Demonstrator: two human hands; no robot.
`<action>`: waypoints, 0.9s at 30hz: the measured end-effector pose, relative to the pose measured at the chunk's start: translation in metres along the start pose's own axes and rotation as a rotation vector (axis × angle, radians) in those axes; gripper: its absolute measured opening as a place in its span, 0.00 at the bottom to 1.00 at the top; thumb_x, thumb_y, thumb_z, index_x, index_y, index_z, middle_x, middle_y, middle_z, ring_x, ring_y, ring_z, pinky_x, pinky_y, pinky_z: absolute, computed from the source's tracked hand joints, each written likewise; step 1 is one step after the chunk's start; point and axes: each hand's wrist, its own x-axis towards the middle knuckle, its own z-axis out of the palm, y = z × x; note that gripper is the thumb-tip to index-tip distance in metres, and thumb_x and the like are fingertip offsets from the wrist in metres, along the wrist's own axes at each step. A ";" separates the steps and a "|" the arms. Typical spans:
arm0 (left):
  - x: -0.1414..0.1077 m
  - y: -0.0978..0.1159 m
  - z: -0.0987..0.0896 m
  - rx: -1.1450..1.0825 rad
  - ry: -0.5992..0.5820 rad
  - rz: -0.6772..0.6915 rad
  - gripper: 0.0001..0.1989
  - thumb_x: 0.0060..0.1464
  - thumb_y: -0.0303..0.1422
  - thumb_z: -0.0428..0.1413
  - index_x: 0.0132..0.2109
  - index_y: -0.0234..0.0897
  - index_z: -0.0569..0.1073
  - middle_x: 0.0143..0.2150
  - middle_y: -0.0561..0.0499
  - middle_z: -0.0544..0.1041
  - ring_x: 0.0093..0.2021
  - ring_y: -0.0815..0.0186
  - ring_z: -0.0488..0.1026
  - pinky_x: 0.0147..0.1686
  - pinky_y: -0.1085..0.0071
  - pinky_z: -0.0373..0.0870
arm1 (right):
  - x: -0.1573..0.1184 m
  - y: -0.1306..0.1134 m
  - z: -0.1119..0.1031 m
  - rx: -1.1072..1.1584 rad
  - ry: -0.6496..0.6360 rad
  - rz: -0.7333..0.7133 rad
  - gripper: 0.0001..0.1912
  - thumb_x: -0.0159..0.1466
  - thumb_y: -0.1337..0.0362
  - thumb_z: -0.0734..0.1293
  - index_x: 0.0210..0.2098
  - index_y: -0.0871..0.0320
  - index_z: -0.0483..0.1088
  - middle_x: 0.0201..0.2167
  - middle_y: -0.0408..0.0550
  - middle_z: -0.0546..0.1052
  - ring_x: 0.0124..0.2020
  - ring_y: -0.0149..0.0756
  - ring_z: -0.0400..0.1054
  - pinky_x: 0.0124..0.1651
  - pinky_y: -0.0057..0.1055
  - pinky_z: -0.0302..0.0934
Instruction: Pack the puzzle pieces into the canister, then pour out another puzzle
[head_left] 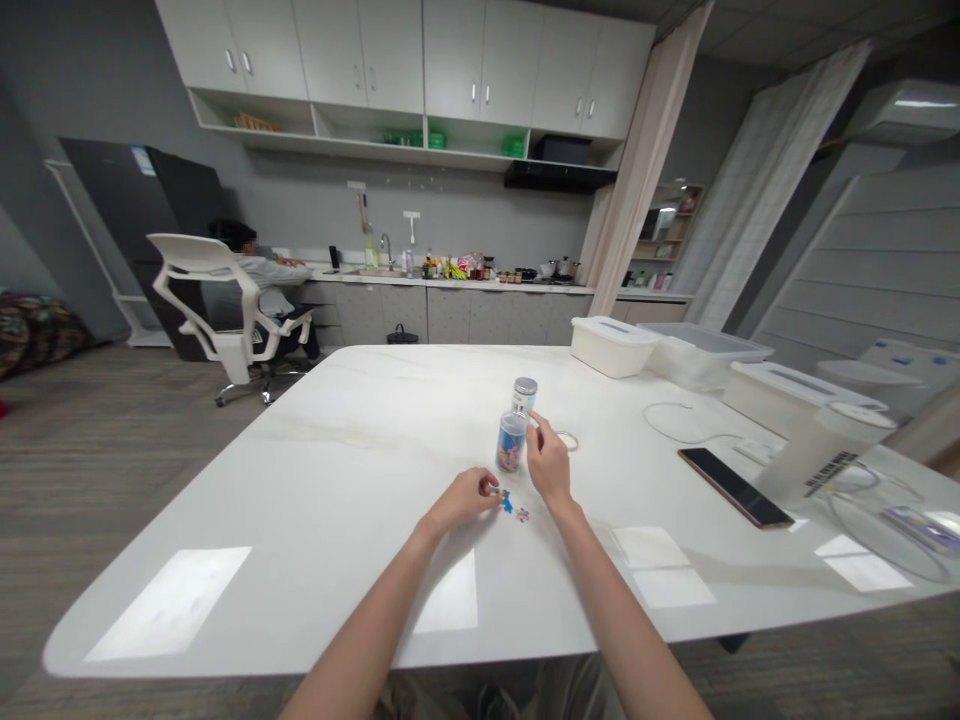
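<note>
A clear jar [511, 444] with blue and pink contents stands upright on the white table [360, 480]. Just behind it is a second container [524, 395] with a grey lid. My right hand [549, 462] is at the jar's right side, its index finger raised toward the rear container; whether it touches either one is unclear. In front and to the left, my left hand [471, 497] has its thumb and fingertips pinched at a small puzzle piece. Blue puzzle pieces [508, 503] lie beside those fingertips, and a pinkish piece [523, 515] rests a little to their right.
A round lid or ring [568, 440] lies right of the jar. Farther right are a phone [733, 486], a tilted white cylinder [825, 455], cables and white storage boxes [615, 345]. Beyond the table's left side, a person sits in a white chair [225, 300].
</note>
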 end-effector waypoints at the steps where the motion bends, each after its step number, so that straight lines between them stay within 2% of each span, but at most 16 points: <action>1: -0.001 0.001 -0.001 0.042 -0.003 0.015 0.13 0.44 0.31 0.58 0.40 0.33 0.76 0.31 0.52 0.73 0.32 0.65 0.70 0.35 0.71 0.65 | -0.001 0.001 -0.001 -0.012 0.006 0.038 0.21 0.67 0.56 0.54 0.53 0.58 0.66 0.33 0.49 0.76 0.32 0.40 0.68 0.38 0.34 0.59; 3: -0.002 0.003 -0.003 0.106 -0.009 0.040 0.12 0.44 0.30 0.58 0.39 0.33 0.77 0.32 0.51 0.74 0.33 0.64 0.70 0.36 0.70 0.65 | -0.003 0.004 -0.005 -0.035 0.016 0.121 0.20 0.67 0.55 0.54 0.52 0.58 0.64 0.29 0.46 0.73 0.29 0.39 0.67 0.34 0.32 0.57; 5: -0.002 0.004 -0.004 0.136 -0.021 0.058 0.11 0.45 0.30 0.58 0.38 0.34 0.78 0.33 0.50 0.74 0.33 0.64 0.71 0.37 0.70 0.66 | -0.004 0.008 -0.009 -0.064 0.003 0.193 0.16 0.66 0.57 0.54 0.47 0.56 0.64 0.29 0.46 0.73 0.30 0.39 0.67 0.33 0.31 0.55; 7: -0.002 0.004 -0.004 0.147 -0.038 0.071 0.10 0.46 0.30 0.57 0.37 0.35 0.79 0.34 0.50 0.73 0.33 0.64 0.70 0.37 0.70 0.66 | -0.005 0.011 -0.013 -0.118 -0.070 0.236 0.12 0.66 0.59 0.53 0.39 0.55 0.66 0.29 0.46 0.74 0.30 0.38 0.66 0.32 0.30 0.53; 10: -0.003 0.005 -0.004 0.153 -0.044 0.071 0.08 0.47 0.30 0.57 0.36 0.34 0.78 0.34 0.49 0.73 0.33 0.64 0.70 0.36 0.70 0.66 | -0.007 0.013 -0.016 -0.176 -0.285 0.185 0.11 0.64 0.62 0.56 0.30 0.55 0.67 0.25 0.44 0.73 0.28 0.35 0.65 0.32 0.28 0.51; 14: -0.003 0.007 -0.002 0.162 -0.026 0.102 0.10 0.49 0.34 0.57 0.38 0.34 0.78 0.34 0.49 0.73 0.33 0.64 0.70 0.36 0.70 0.66 | -0.013 0.009 -0.016 -0.152 -0.624 0.003 0.09 0.62 0.64 0.59 0.31 0.56 0.70 0.24 0.43 0.74 0.26 0.31 0.65 0.30 0.26 0.51; 18: -0.002 0.007 -0.001 0.178 -0.035 0.130 0.09 0.49 0.34 0.56 0.35 0.33 0.78 0.35 0.48 0.73 0.34 0.63 0.71 0.36 0.70 0.66 | -0.018 0.006 -0.015 -0.174 -0.831 -0.046 0.06 0.60 0.65 0.62 0.32 0.58 0.71 0.21 0.42 0.75 0.24 0.31 0.66 0.30 0.25 0.52; 22: 0.001 0.005 -0.001 0.119 -0.062 0.120 0.08 0.48 0.33 0.56 0.34 0.33 0.76 0.32 0.50 0.75 0.33 0.63 0.71 0.34 0.71 0.65 | -0.019 0.009 -0.014 -0.129 -0.912 -0.071 0.07 0.57 0.67 0.65 0.37 0.57 0.69 0.19 0.39 0.74 0.23 0.30 0.67 0.30 0.25 0.54; 27: 0.007 -0.003 -0.003 0.003 -0.062 0.070 0.06 0.45 0.30 0.58 0.33 0.34 0.74 0.29 0.52 0.75 0.31 0.66 0.71 0.31 0.73 0.64 | -0.020 0.011 -0.014 -0.075 -0.888 -0.105 0.07 0.56 0.69 0.65 0.36 0.56 0.68 0.16 0.35 0.71 0.20 0.30 0.65 0.29 0.26 0.55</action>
